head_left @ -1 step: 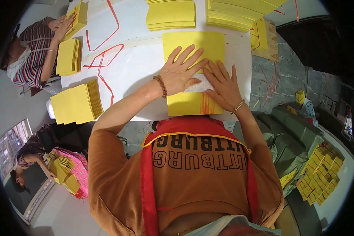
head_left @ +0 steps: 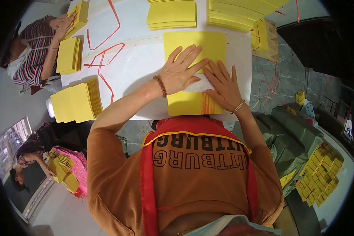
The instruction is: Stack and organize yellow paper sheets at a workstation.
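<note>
In front of me on the white table lies a yellow sheet or stack of paper (head_left: 183,105), with a pale whitish panel (head_left: 196,86) across its middle and reddish-orange streaks near its lower edge. My left hand (head_left: 177,74) rests palm down on it, fingers spread, a beaded bracelet at the wrist. Over the right part of the paper my right hand (head_left: 225,88) also lies flat with its fingers apart. The two hands nearly meet at the left index fingertip. Neither hand grips anything. How thick the paper is under them cannot be made out.
Yellow paper stacks stand at the far edge (head_left: 172,15), far right (head_left: 232,15) and left (head_left: 76,101) of the table (head_left: 133,74). Red ties (head_left: 102,76) lie left of me. Two other people handle yellow paper at the left. Bundles (head_left: 320,173) are piled at the right.
</note>
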`<state>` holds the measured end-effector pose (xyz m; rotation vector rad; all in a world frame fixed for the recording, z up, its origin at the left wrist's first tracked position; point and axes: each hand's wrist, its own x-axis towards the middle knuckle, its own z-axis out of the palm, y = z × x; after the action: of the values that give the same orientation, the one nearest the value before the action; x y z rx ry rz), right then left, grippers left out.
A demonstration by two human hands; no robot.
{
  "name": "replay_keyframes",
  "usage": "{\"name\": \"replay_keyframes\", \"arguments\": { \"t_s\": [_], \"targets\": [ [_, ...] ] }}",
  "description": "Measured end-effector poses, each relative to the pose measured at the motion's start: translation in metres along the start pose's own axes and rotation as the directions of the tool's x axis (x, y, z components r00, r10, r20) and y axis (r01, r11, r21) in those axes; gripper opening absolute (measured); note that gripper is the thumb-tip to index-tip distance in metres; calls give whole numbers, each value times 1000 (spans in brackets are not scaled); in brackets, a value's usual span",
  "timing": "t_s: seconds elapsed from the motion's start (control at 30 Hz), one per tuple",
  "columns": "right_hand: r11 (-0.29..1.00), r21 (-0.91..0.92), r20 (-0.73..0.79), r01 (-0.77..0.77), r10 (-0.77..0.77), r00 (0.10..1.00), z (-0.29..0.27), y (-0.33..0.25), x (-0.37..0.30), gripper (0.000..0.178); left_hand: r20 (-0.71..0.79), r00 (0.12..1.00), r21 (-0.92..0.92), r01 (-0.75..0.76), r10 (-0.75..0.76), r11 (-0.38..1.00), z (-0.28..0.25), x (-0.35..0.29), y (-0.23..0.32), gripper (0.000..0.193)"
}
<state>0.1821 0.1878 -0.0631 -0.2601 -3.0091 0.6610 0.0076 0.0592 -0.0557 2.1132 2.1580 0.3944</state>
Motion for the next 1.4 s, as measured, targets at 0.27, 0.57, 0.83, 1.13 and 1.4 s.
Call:
{"name": "replay_keyframes", "arguments": {
  "t_s": [0.27, 0.57, 0.83, 1.13, 1.4],
  "targets": [
    [297, 955, -80, -6, 278, 957, -6, 36, -1, 43, 3, 994, 369, -100, 106, 924, -21, 20, 6, 50],
    [654, 754, -278, 63, 231, 932, 1, 37, 6, 40, -344, 938, 256, 63, 30, 965, -51, 67, -128, 51],
    [813, 581, -290, 42, 159, 944, -2, 29, 15, 36, 58, 987, 234, 130, -147, 964, 54, 74, -182, 60],
    [956, 168, -247, 242, -197, 949, -12, 17, 10, 31, 221, 965, 176, 101, -139, 979, 44, 75, -187, 88],
    [956, 188, -218, 227, -184, 958, -4, 23, 4, 28, -205, 979, -95, -42, 21, 995, -43, 46, -117, 37]
  ]
}}
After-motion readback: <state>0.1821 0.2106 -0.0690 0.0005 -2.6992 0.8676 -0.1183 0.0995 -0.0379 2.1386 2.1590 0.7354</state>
